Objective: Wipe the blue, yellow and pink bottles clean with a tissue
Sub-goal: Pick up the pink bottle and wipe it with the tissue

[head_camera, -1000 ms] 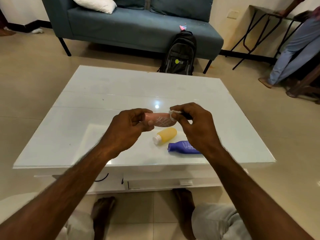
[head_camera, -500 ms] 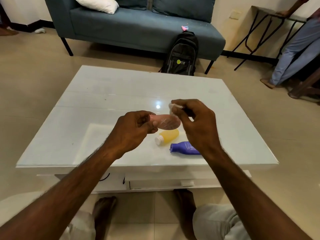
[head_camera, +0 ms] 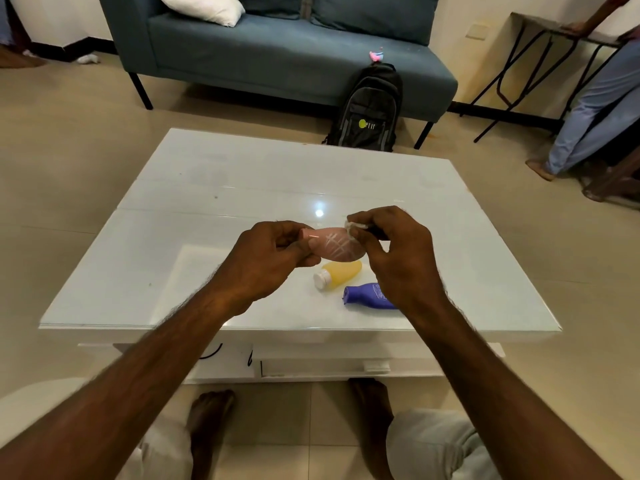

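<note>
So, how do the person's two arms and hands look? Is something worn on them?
Both forearms are bare to the frame's edge: no sleeves, watch, bracelet or gloves. The left hand and right hand show no rings on the parts in view. Fine hair shows along both forearms. Nails are short where they show.

The person's 2 forearms [head_camera: 145, 368] are bare, with no sleeves, watch or bands in view, and fine hair along them. Both hands [head_camera: 263, 261] are uncovered, without rings or gloves. Pale grey-white trousers [head_camera: 436, 445] cover the knees at the bottom of the view. The 2 feet [head_camera: 207, 410] are bare on the floor.
</note>
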